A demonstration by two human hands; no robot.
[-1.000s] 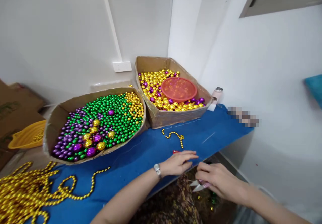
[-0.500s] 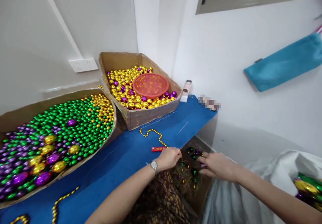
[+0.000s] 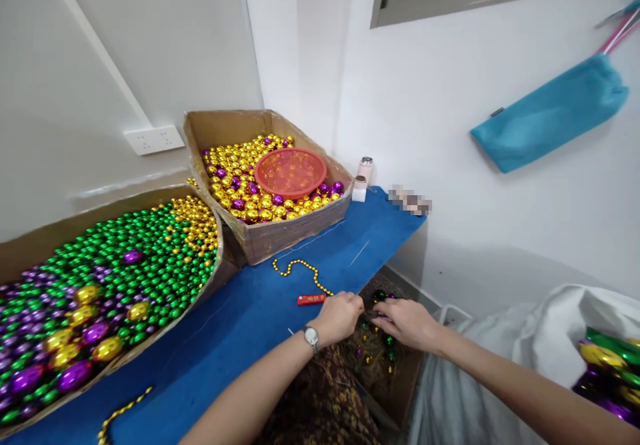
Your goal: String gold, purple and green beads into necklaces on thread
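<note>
Right hand (image 3: 406, 322) curls round mostly hidden scissors (image 3: 371, 314), pointing toward 9 o'clock. Left hand (image 3: 341, 316) is closed, hold unclear; shiny gold bead strand (image 3: 316, 276) curves at its 11 o'clock.

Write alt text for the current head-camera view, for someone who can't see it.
The left hand and right hand nearly meet at the edge of a blue-topped table; what they grip is unclear. On the table are two brown cardboard boxes of shiny gold, purple and green beads, a short gold bead string and a red packet.
</note>
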